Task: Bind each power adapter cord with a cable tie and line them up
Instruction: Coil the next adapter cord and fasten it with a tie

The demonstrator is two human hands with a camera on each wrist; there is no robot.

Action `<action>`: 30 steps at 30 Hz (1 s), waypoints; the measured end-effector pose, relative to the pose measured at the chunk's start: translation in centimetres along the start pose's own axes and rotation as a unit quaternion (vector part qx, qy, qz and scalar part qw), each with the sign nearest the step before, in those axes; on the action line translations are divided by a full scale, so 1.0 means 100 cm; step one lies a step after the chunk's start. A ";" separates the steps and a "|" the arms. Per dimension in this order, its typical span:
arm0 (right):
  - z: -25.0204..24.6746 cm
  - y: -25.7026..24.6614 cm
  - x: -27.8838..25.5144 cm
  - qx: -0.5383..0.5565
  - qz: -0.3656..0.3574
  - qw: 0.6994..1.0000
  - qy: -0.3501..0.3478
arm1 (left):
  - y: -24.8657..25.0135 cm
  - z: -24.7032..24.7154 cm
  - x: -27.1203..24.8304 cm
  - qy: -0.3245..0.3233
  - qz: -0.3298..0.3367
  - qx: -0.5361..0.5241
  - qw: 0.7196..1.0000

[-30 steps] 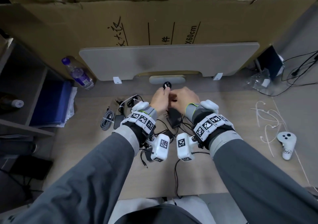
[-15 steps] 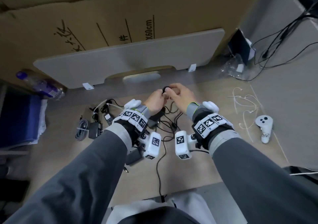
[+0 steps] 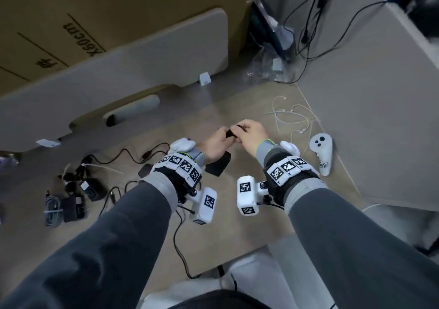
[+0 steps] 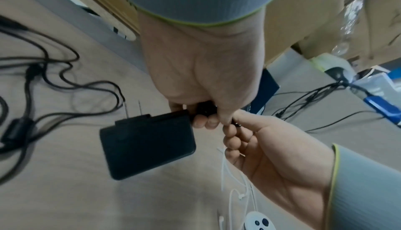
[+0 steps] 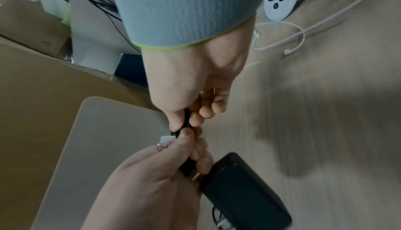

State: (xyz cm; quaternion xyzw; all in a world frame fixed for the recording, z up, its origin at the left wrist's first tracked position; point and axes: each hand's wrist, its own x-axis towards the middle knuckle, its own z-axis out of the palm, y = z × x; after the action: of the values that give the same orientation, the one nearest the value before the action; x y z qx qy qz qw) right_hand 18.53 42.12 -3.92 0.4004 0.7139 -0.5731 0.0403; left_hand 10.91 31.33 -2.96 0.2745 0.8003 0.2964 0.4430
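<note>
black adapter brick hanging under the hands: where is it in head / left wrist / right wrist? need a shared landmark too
Head: black adapter brick sits centre, just below the left hand.
Left wrist: left of centre, below the left hand's fingers, prongs pointing up.
Right wrist: lower right of centre, beside the left hand's fingers.
Shared landmark: white controller, right on the desk in the head view, bottom edge in the left wrist view, top right in the right wrist view.

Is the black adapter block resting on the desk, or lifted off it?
Apart. In the left wrist view the black adapter block hangs from the left hand, above the desk.
</note>
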 end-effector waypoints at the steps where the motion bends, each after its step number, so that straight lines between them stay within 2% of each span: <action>1: -0.003 0.006 0.004 0.019 0.008 1.000 0.008 | -0.002 0.004 0.006 0.007 0.002 0.009 1.000; 3: -0.015 0.020 0.016 0.040 0.035 0.998 0.035 | -0.003 0.013 0.025 0.014 -0.027 -0.014 0.999; 5: -0.033 0.035 0.029 -0.035 0.086 0.993 0.079 | -0.004 0.019 0.040 0.027 -0.056 -0.049 0.997; 8: -0.056 0.049 0.044 -0.125 0.124 0.973 0.151 | -0.002 0.022 0.055 0.043 -0.074 -0.054 0.995; 11: -0.063 0.064 0.062 -0.208 0.175 0.951 0.145 | -0.010 0.028 0.071 0.050 -0.078 -0.066 0.994; 17: -0.055 0.091 0.076 -0.165 0.232 0.944 0.164 | -0.019 0.037 0.084 0.050 -0.111 -0.057 0.991; 22: -0.054 0.111 0.081 -0.150 0.220 0.958 0.110 | -0.030 0.045 0.087 0.046 -0.144 -0.071 0.986; 26: -0.046 0.100 0.077 -0.183 0.226 0.944 0.157 | -0.030 0.042 0.083 0.052 -0.155 -0.092 0.982; 28: -0.039 0.088 0.066 -0.174 0.186 0.955 0.154 | -0.026 0.036 0.078 0.064 -0.148 -0.121 0.979; 30: -0.029 0.076 0.050 -0.125 0.120 0.977 0.122 | -0.021 0.026 0.069 0.068 -0.142 -0.142 0.977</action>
State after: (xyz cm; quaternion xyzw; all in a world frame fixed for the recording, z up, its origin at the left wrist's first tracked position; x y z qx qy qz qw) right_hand 20.95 47.39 -11.50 0.5420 0.7259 -0.4173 0.0715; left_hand 9.62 35.37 -9.40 0.0715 0.8094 0.3588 0.4593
